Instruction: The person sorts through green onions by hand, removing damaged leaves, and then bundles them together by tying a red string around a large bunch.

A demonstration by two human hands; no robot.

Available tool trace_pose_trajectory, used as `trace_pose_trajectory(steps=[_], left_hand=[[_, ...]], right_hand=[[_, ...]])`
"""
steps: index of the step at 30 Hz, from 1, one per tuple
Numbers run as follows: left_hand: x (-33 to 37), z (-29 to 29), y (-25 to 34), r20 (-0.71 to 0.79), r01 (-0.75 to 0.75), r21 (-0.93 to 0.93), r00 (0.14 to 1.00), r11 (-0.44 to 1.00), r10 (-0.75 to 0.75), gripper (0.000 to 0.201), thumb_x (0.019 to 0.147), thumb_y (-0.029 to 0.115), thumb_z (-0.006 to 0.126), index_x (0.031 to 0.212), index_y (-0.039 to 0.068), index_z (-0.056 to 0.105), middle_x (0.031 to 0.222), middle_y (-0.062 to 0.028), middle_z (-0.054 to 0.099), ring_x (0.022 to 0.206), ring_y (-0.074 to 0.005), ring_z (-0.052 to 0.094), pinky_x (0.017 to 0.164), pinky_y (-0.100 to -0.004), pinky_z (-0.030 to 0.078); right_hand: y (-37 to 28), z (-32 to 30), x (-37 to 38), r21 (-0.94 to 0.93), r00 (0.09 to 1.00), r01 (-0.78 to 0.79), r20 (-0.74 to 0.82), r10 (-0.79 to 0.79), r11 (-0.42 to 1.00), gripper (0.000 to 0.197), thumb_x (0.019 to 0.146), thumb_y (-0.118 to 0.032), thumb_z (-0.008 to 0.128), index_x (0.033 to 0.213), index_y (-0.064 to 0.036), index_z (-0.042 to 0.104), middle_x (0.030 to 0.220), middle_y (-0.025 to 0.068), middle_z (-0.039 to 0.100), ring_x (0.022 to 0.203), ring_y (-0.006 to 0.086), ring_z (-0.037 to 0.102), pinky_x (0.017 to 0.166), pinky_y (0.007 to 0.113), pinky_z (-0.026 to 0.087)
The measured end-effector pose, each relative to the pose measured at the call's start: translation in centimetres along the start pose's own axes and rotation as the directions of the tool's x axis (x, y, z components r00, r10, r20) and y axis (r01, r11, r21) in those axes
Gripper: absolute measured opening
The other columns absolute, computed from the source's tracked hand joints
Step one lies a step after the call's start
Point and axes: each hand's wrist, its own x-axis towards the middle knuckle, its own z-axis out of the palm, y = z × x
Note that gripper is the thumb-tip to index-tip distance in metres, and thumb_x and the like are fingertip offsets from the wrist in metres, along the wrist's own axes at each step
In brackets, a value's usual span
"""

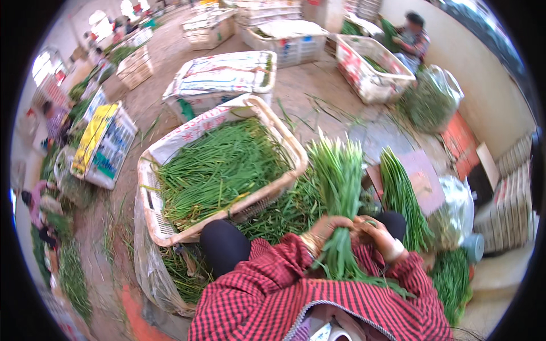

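My left hand [328,228] is wrapped round a thick bunch of garlic chives [340,184], held upright over my lap. The white stem ends point away from me, and the green leaf tips hang toward my body. Close against the bunch's right side is my right hand [377,234], its fingers closed and pinched together; what they hold, if anything, is too small to make out. A second bundle of chives [401,199] lies just beyond my right hand, across a pinkish board [424,182].
A white plastic crate [149,213] full of loose chives stands left of my knees, with scattered greens [296,204] beside it. Lidded crates [222,77] stand farther off. Clear bags [435,99] of greens and a seated person [412,40] are on the right.
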Motion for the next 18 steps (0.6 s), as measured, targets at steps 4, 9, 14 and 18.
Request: trace_pose_trajectory(steps=[4, 9, 14, 18], left_hand=[[-6.1, 4.9, 2.3, 0.114, -0.239, 0.373, 0.971, 0.897, 0.211, 0.040, 0.082, 0.006, 0.068, 0.121, -0.001, 0.063, 0.096, -0.0115, 0.073, 0.073, -0.0147, 0.068, 0.066, -0.0257, 0.056], [-15.2, 3.7, 4.4, 0.029, -0.186, 0.650, 0.975, 0.737, 0.220, 0.061, 0.075, 0.002, 0.075, 0.132, -0.002, 0.053, 0.110, -0.0151, 0.071, 0.090, -0.0183, 0.067, 0.083, -0.0299, 0.054], [-22.2, 3.1, 4.7, -0.029, -0.162, 0.865, 0.929, 0.475, 0.369, 0.055, 0.075, 0.004, 0.077, 0.127, 0.000, 0.058, 0.107, -0.0093, 0.072, 0.104, -0.0197, 0.066, 0.100, -0.0356, 0.048], [-26.6, 0.6, 1.7, -0.123, -0.102, 0.874, 0.899, 0.475, 0.420, 0.057, 0.074, 0.010, 0.084, 0.126, 0.001, 0.060, 0.109, -0.0072, 0.071, 0.103, -0.0179, 0.066, 0.097, -0.0345, 0.050]], right_hand=[[1.9, 0.6, 2.7, 0.173, 0.909, 0.222, 0.319, -0.268, 0.960, 0.043, 0.105, -0.037, 0.049, 0.134, -0.0045, 0.050, 0.121, 0.0035, 0.059, 0.110, 0.0168, 0.057, 0.096, 0.033, 0.045], [-6.7, 5.4, 7.8, 0.656, 0.857, 0.350, 0.064, -0.512, 0.668, 0.056, 0.102, -0.051, 0.050, 0.138, -0.0087, 0.053, 0.130, 0.0048, 0.063, 0.114, 0.0195, 0.061, 0.104, 0.037, 0.046], [-9.3, 6.1, 9.5, 0.566, 0.853, 0.391, 0.072, -0.517, 0.725, 0.033, 0.097, -0.036, 0.066, 0.112, -0.0068, 0.068, 0.097, 0.0045, 0.072, 0.086, 0.0166, 0.068, 0.080, 0.032, 0.056], [-7.9, 7.0, 9.9, -0.140, 0.857, 0.505, 0.197, -0.476, 0.852, 0.029, 0.100, -0.030, 0.064, 0.110, -0.0023, 0.067, 0.088, 0.0002, 0.068, 0.079, 0.0086, 0.062, 0.068, 0.023, 0.050]])
